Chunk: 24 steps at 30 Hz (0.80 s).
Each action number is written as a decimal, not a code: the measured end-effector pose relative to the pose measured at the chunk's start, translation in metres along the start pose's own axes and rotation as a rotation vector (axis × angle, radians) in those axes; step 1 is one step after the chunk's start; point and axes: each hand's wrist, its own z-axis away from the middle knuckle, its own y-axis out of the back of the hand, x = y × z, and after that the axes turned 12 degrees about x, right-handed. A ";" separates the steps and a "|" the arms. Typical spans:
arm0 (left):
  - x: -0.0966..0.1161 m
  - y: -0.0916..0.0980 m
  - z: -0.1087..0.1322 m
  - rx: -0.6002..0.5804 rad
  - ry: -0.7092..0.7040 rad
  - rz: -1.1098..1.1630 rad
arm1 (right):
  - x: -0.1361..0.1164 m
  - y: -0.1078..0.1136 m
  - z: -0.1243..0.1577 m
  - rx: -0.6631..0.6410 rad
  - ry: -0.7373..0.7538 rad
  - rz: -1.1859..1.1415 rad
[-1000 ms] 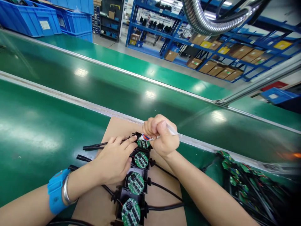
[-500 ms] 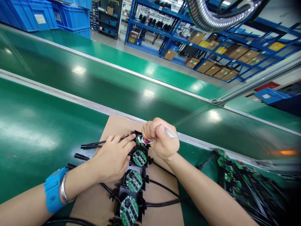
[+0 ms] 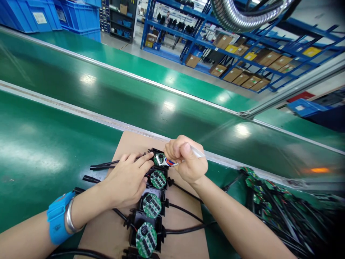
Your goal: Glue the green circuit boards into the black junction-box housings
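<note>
Clenched around a white tube (image 3: 170, 163), the right hand (image 3: 186, 157) aims its nozzle (image 3: 161, 162) at the farthest circuit board (image 3: 161, 156), just to its left. The left hand (image 3: 128, 179), loosely spread, rests fingertips at that board's black housing (image 3: 157, 150), apparently steadying it; nearer housings (image 3: 138, 217) below both hands carry round boards (image 3: 146, 240).

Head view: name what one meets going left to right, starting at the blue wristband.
Blue wristband, silver bangle, left hand, tube's front end, right hand, pile of wired circuit boards.
</note>
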 end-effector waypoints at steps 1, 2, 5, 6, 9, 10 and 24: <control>0.000 0.000 0.000 0.002 -0.001 -0.003 | -0.001 0.001 0.000 0.001 0.001 0.004; 0.000 0.000 0.000 0.003 -0.001 -0.006 | -0.002 0.001 -0.001 0.001 0.000 0.007; 0.001 0.000 0.001 0.005 -0.002 -0.011 | -0.004 0.002 -0.002 0.008 0.006 0.011; 0.001 0.000 0.001 0.006 -0.003 -0.011 | -0.004 0.002 -0.002 0.015 0.013 0.009; 0.001 0.001 0.001 0.008 -0.003 -0.011 | -0.004 0.000 -0.005 0.037 0.047 0.011; 0.001 0.002 0.001 0.007 -0.003 -0.010 | -0.003 -0.001 -0.006 0.042 0.057 0.015; -0.001 0.016 -0.001 0.059 -0.033 0.076 | -0.032 -0.015 0.009 0.091 -0.062 -0.128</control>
